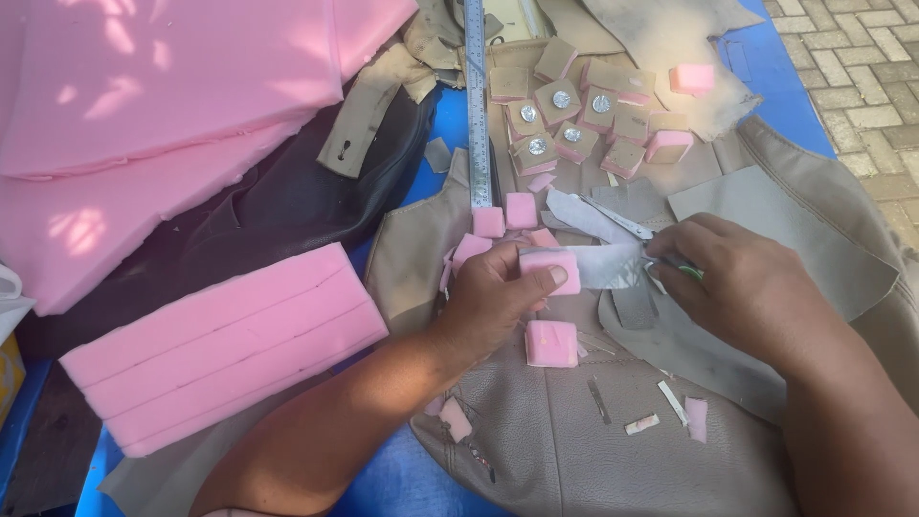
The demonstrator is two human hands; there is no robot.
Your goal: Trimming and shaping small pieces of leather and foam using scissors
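Nearest, a loose pink foam cube (551,343) lies on the tan leather sheet (593,440) among trimmed scraps. Just above it the left hand (493,302) pinches a small pink foam block (553,271) against a grey leather strip (613,265), seemingly steadying both for cutting. The right hand (742,282) is closed around scissors (622,222), blades reaching over the strip. Farther off, leather-wrapped foam squares (574,110) cluster beside a steel ruler (476,105), with big pink foam slabs (163,77) at left
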